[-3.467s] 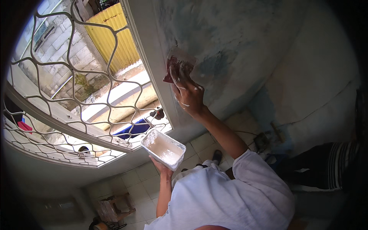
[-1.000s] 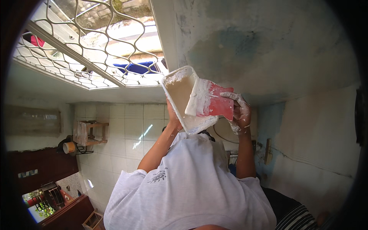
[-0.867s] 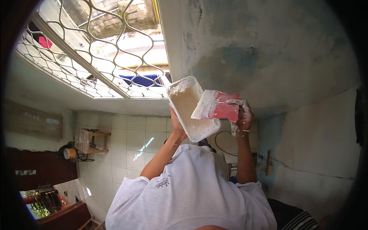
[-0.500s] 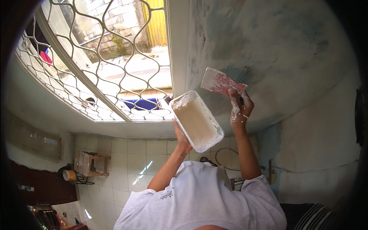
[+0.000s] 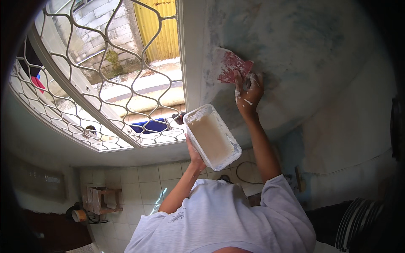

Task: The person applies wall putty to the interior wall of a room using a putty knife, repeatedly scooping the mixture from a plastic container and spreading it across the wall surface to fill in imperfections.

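Note:
My left hand [image 5: 195, 155] is closed on the side of a white rectangular plastic tub [image 5: 234, 155], its rim smeared with white putty and cream-coloured paste inside. In my right hand [image 5: 249, 93] is a red putty scraper [image 5: 234, 67], coated with white putty toward its wide edge. The blade lies against the patchy grey-blue wall [image 5: 291, 55], just right of the window frame. White putty clings to the fingers and back of my right hand.
A window with a curved metal grille [image 5: 145, 67] is on the left. Below it, a wooden stool [image 5: 103, 200] stands on the tiled floor [image 5: 149, 175]. An orange-and-white container [image 5: 79, 216] sits beside the stool. Striped fabric [image 5: 358, 219] lies at lower right.
My right hand has moved up and slightly left, bringing the scraper from in front of the wall onto it. The tub has shifted slightly left and down in view.

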Tool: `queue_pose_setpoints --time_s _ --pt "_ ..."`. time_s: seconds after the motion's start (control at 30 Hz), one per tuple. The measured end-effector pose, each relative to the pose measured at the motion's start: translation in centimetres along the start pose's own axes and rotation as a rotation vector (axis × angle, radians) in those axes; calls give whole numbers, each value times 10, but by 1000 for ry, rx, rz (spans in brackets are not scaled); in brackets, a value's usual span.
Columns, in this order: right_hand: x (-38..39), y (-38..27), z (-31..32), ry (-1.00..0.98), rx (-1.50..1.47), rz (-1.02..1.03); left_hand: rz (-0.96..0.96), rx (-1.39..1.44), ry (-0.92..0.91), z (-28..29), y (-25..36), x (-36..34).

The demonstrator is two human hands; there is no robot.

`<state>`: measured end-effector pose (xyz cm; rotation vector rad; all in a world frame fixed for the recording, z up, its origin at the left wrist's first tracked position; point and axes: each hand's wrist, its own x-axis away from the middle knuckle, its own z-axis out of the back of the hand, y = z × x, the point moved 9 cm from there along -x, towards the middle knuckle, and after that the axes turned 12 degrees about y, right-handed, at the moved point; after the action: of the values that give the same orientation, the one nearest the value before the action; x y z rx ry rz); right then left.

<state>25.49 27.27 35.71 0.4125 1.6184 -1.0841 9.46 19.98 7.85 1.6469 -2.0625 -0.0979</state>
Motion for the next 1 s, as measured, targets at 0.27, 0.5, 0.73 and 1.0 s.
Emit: queue_pose_setpoints --time_s 0.27,0.5,0.73,1.0 --pt "-16 62 44 96 18 -121 0 -11 -10 3 5 -2" --pt "9 48 34 17 -644 -541 -56 49 19 11 10 -1" --pt "53 34 -20 -296 -215 -91 -150 17 91 25 15 3" --pt "28 76 22 -183 16 -90 -203 75 98 36 11 0"
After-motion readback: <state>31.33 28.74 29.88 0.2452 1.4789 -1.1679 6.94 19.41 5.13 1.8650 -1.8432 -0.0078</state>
